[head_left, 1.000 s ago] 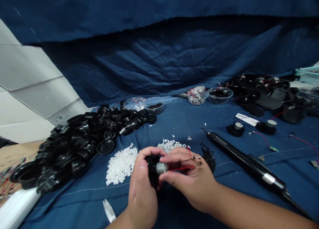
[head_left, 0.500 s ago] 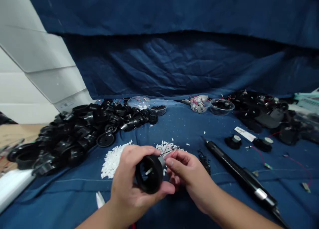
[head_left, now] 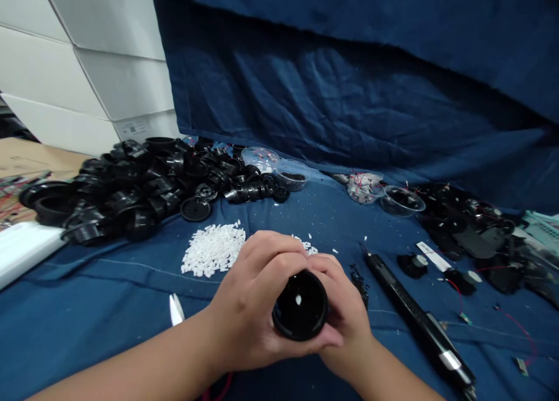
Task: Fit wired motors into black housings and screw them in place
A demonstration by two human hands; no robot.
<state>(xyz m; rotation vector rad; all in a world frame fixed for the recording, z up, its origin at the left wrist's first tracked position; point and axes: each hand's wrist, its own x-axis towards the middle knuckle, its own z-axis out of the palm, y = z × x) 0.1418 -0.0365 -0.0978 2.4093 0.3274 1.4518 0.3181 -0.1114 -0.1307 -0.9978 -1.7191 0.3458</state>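
A round black plastic housing [head_left: 301, 322] faces me with its hollow end, and a small white piece shows deep inside it. My left hand [head_left: 257, 296] is wrapped round its left side, thumb underneath. From the right and behind, my right hand [head_left: 347, 311] closes against the same housing; its fingertips are hidden, so what they touch at the back is not visible. Beyond my left hand lies a heap of small white plastic pieces [head_left: 213, 248]. To the right of my hands rests a black electric screwdriver [head_left: 414, 313].
Black plastic housings [head_left: 144, 191] are heaped at the left, before white boxes [head_left: 122, 28]. Clear dishes [head_left: 293, 183] of small parts stand at the back. Dark parts with red wires [head_left: 471, 226] pile up on the right. White-tipped tweezers or scissors [head_left: 176, 309] lie near my left forearm.
The housing has turned so its opening points at me. My right hand has moved from the wires and grey part at its rear to its right side. The view has tilted and shifted left.
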